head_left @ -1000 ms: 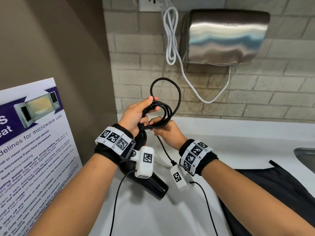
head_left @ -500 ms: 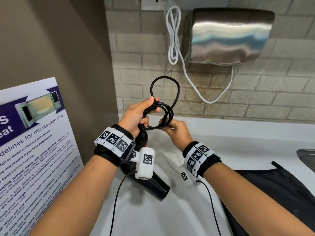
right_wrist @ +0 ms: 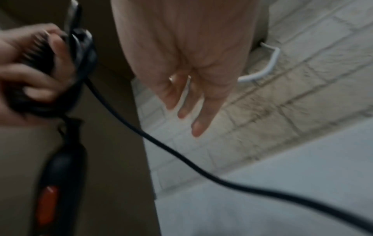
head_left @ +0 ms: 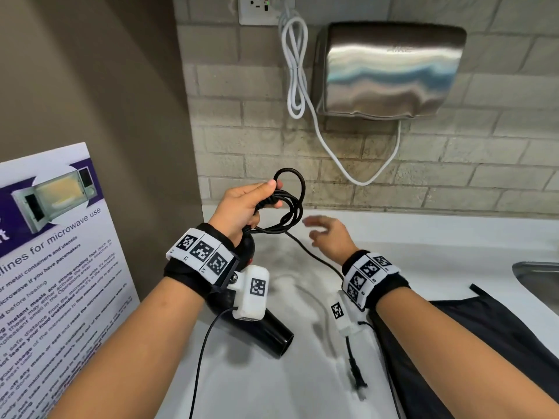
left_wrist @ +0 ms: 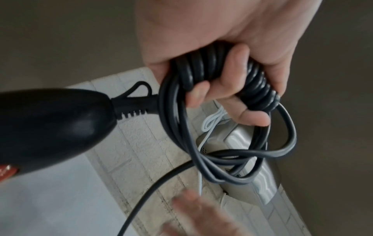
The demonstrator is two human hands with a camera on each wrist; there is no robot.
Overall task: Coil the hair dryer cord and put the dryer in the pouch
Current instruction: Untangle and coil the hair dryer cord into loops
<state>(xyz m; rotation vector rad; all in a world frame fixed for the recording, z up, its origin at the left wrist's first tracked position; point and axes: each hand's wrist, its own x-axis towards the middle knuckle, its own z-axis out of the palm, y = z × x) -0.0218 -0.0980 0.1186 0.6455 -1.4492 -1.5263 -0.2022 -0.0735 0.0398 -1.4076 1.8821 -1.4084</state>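
While the left hand is clamping the coiled cord, the empty, spread right hand should be gathering the slack evenly toward the plug.

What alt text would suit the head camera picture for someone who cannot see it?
A left hand grips a coiled black cord above a hair dryer, while the open right hand hovers beside the loops. A dark pouch lies on the white counter.
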